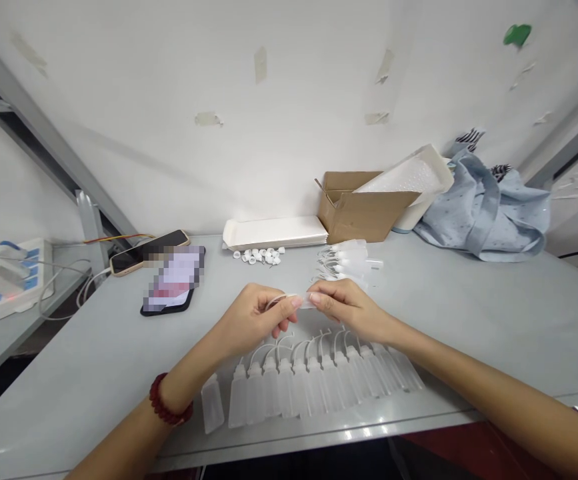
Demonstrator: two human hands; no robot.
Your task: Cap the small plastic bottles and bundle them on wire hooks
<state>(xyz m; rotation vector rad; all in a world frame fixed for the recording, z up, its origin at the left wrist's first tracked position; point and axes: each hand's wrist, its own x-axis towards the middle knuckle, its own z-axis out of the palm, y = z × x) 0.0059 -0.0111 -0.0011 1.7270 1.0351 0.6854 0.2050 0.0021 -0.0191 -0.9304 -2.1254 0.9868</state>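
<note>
1. The left hand (pixel 259 319) was pinching a thin white tube (pixel 275 299) between thumb and fingers, the tube curving back over the hand.
2. The right hand (pixel 346 305) faced it, nearly touching, its thumb and fingertips closed on a small translucent piece (pixel 307 303). Fingers covered most of this piece, so whether it was joined to the tube could not be told.
3. Both held things were in the narrow gap between the hands, above the bench (pixel 473 320).
4. Nearer the body than both hands lay a row of bottles (pixel 301 392) with curved tubes on top; a lone bottle (pixel 213 405) lay at its end, below the left hand.
5. Beyond the left hand lay small white caps (pixel 263 256).
6. Just beyond the right hand lay a cluster of translucent bottles (pixel 351 257), with a cardboard box (pixel 369 217) behind.
</note>
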